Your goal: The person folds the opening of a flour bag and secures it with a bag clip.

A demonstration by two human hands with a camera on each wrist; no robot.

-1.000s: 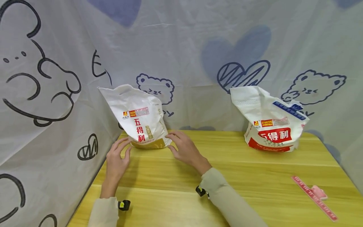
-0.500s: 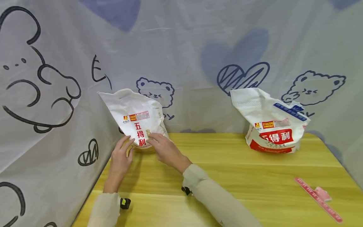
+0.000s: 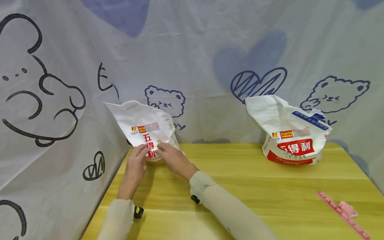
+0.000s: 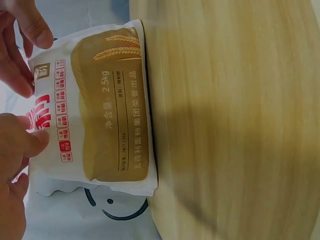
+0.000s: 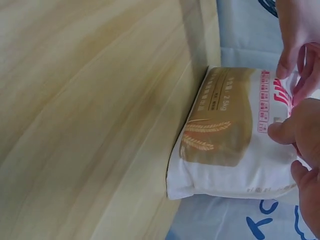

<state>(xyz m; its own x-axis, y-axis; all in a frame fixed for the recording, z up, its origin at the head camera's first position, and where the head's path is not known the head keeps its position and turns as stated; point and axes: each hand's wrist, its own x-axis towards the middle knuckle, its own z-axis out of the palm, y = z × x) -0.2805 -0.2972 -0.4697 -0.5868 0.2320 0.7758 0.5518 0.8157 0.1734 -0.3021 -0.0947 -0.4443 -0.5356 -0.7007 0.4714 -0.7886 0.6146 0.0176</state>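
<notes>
A white flour bag (image 3: 150, 128) with red lettering stands upright at the table's back left; its gold lower panel (image 4: 117, 110) shows in the left wrist view. My left hand (image 3: 135, 168) touches the bag's front at the left of the lettering, thumb (image 4: 37, 142) against the surface. From the other side my right hand (image 3: 174, 160) rests its fingertips on the front, close to the left ones, and its thumb (image 5: 282, 132) lies on the bag in the right wrist view. The fingers of both hands are gently bent, with no fold of the bag seen between them.
A second flour bag (image 3: 291, 146), folded over at the top with a blue sealing clip (image 3: 310, 120) on it, stands at the back right. A pink sealing clip (image 3: 343, 213) lies at the right front of the wooden table (image 3: 240, 186). Printed curtains (image 3: 207, 66) hang behind and at the left.
My right hand has moved left from the bag's lower right side onto its front. The left hand has shifted right from the left edge onto the front. The head view has tilted slightly up.
</notes>
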